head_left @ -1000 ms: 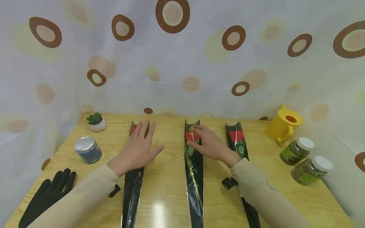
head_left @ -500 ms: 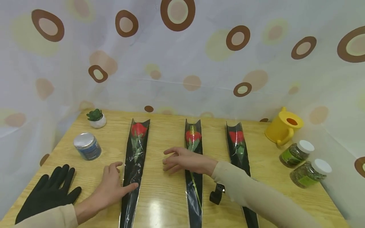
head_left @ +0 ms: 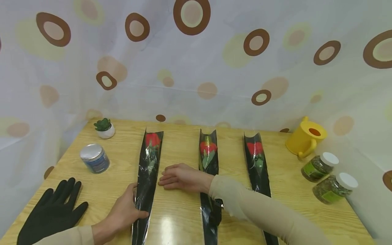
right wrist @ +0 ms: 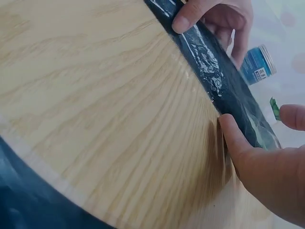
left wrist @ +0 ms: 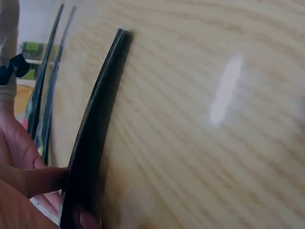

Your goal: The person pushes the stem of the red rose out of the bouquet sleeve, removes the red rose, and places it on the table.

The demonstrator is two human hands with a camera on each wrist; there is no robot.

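left hand: pinches the lower part of the left wrapped rose, thumb laid over the black sleeve and fingers tucked under its edge; in the left wrist view the sleeve's edge looks raised off the wood, so the pinch seems meant to lift it.
right hand: lies flat on the table, fingers straight and together, their tips touching the right edge of the same sleeve; it holds nothing and appears to steady the sleeve from the side.
left wrapped rose: lies lengthwise on the table, red bloom at the far end, between the two hands.
other roses: the middle wrapped rose passes under the right forearm; the right wrapped rose lies well apart, parallel.
left side: blue tin, small potted succulent, black glove.
right side: yellow watering can, two jars of dried herbs.
surface: glossy wooden table.
room: curtain with brown and yellow rings.
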